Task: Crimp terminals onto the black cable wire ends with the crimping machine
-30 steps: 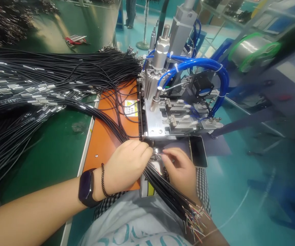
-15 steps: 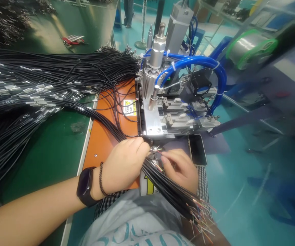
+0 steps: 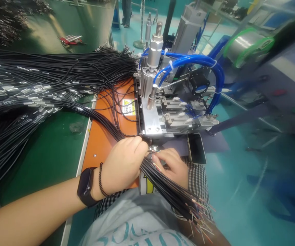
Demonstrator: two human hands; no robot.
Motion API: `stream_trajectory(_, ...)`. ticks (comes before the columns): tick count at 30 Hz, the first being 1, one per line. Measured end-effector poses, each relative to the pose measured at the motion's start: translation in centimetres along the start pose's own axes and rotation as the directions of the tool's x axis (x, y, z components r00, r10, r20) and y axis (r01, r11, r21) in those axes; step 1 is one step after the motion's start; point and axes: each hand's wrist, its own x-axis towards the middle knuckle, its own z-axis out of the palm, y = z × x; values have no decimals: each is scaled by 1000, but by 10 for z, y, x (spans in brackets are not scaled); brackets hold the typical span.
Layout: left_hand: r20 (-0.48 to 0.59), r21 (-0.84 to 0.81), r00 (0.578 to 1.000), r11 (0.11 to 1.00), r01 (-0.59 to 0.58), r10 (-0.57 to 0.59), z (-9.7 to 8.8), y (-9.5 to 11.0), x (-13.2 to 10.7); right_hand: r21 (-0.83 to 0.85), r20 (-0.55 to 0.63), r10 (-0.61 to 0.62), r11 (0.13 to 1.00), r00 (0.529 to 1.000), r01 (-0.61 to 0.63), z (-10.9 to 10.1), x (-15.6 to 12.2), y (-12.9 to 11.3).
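My left hand (image 3: pixel 127 160) is closed around a bundle of black cables (image 3: pixel 168 188), just in front of the machine (image 3: pixel 152 119). Stripped, coloured wire ends (image 3: pixel 200 217) fan out from the bundle at the lower right, over my lap. My right hand (image 3: pixel 171 165) is at the right of the bundle, thumb and forefinger pinched on the thin wire ends (image 3: pixel 157 151) of one cable. Those fingertips are close to my left hand and a small metal fixture at the machine's front edge. Part of the right hand is hidden behind the bundle.
More black cables with silver tips (image 3: pixel 34 90) cover the green table (image 3: pixel 52 136) at the left. An orange plate (image 3: pixel 103 136) bears a warning label (image 3: pixel 129 107). A phone (image 3: pixel 197 148) lies at the right. Blue air hoses (image 3: pixel 188 58) arch over the machine, near a wire spool (image 3: pixel 250 46).
My right hand has moved left, closer to my left hand, with its fingertips at the wire ends. My left hand keeps its hold on the bundle. The view has shifted slightly.
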Motion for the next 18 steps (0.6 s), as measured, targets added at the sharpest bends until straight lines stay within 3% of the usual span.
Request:
stream_trajectory(5, -55, 66, 991, 990, -122, 125, 1, -1, -1, -28, 35, 9, 1000, 999, -8, 0, 3, -1)
stream_trajectory(9, -9, 83, 977, 974, -210, 212, 1, -2, 0, -87, 195, -31, 995, 980, 49, -7, 12, 1)
stream_trajectory(14, 185, -27, 973, 990, -136, 139, -2, -7, 3, -85, 359, -102, 986, 928, 142, -18, 22, 12)
stream_trajectory(16, 204, -74, 971, 991, -112, 125, -3, -9, 3, -95, 356, -70, 989, 932, 111, -19, 22, 16)
stream_trajectory(18, 183, -85, 977, 992, -96, 111, -2, -9, 3, -111, 312, 37, 994, 949, -3, -18, 20, 19)
